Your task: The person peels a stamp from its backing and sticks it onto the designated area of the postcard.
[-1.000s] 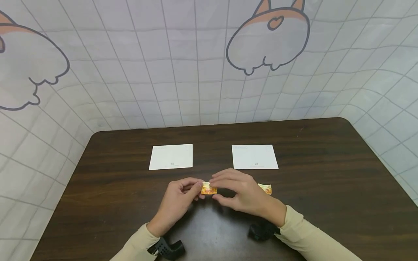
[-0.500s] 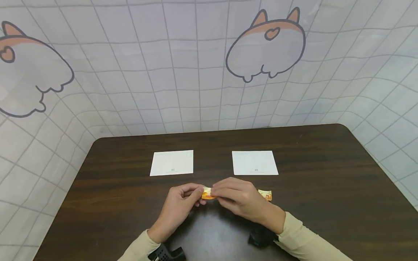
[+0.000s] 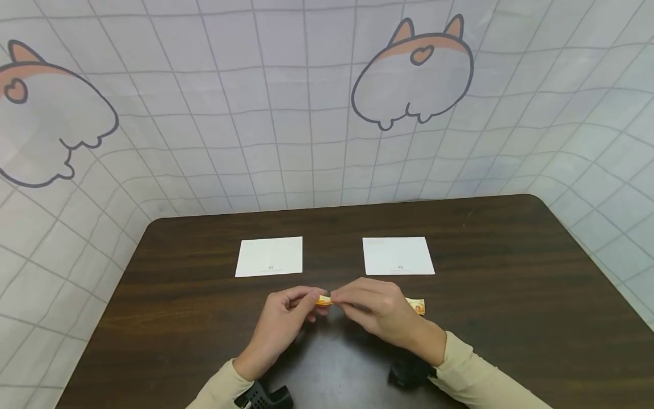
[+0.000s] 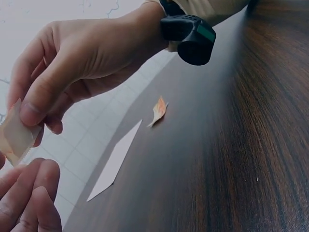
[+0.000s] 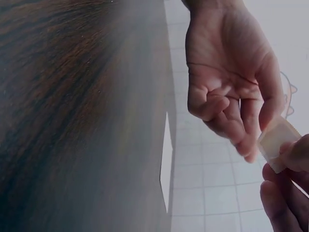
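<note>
Between your left hand [image 3: 281, 321] and your right hand [image 3: 375, 307], a small yellow-orange packet [image 3: 324, 300] hangs clear of the table [image 3: 168, 295], squeezed by both. Your left thumb and fingers pinch its left end; your right thumb and fingertips pinch its right end, so neither hand is nearer. What shows of it in the head view is a narrow strip running left to right, straight from one grip to the other, so any pull or twist would, I judge, act along that line. From the wrists you see a pale face and a notched edge; whether it is torn anywhere you cannot tell.

Just past your right hand, partly hidden by it, a second packet [image 3: 418, 306] lies on the table. Farther off, two white cards lie flat and well apart: the left card [image 3: 269, 257] beyond your left hand, the right card [image 3: 399, 256] beyond your right. The tabletop is dark wood grain with rounded far corners. Behind it rises a white gridded backdrop [image 3: 286, 142] with cartoon animals drawn on it.
</note>
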`<state>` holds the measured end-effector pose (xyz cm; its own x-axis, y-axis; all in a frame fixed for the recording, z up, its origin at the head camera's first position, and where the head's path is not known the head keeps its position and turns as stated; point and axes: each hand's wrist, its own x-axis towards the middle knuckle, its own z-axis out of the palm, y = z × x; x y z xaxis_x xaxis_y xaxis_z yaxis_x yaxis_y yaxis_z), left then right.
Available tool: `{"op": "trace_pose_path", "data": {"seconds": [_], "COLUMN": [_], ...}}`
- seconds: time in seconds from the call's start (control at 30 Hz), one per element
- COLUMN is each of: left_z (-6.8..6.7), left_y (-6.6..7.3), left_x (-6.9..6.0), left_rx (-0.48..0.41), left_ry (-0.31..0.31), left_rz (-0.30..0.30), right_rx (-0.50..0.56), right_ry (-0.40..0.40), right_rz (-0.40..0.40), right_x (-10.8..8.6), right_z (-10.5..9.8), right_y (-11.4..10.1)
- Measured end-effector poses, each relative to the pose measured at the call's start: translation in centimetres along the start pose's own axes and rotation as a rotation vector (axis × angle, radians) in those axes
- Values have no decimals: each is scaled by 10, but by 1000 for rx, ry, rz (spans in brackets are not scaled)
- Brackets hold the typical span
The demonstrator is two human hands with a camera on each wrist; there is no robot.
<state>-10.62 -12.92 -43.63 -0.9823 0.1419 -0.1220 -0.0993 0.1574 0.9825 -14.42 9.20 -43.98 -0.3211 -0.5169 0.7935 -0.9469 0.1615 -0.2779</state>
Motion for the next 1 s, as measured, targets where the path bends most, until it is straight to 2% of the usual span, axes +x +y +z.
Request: {"op": "trace_pose_path", "data": {"seconds": [0.17,0.3,0.47,0.57,0.63,0.77,0.9,1.0], "left_z": [0,-1,-2,-2,-2,-2,0,0], "left_y": [1,2,4,7,8,9,7,5], "left_x": [1,2,0,-2,-3,-4,-4,-4], "left_rx": [24,68,124,138,139,107,78,53], "left_ry": [-7,-12,-12,10,27,41,31,8], "left_rz": [62,166,298,320,316,282,246,215], "right_rx": [30,64,112,137,168,296,444,490], "right_ry": [18,50,95,108,112,99,63,29], "right_rz": [21,46,110,184,254,476,724,835], "right_x": [2,4,7,8,9,8,8,8], "right_z": [0,0,0,-1,-2,-3,-6,-7], "right_y": [1,1,0,-2,-3,-9,-14,-14]}}
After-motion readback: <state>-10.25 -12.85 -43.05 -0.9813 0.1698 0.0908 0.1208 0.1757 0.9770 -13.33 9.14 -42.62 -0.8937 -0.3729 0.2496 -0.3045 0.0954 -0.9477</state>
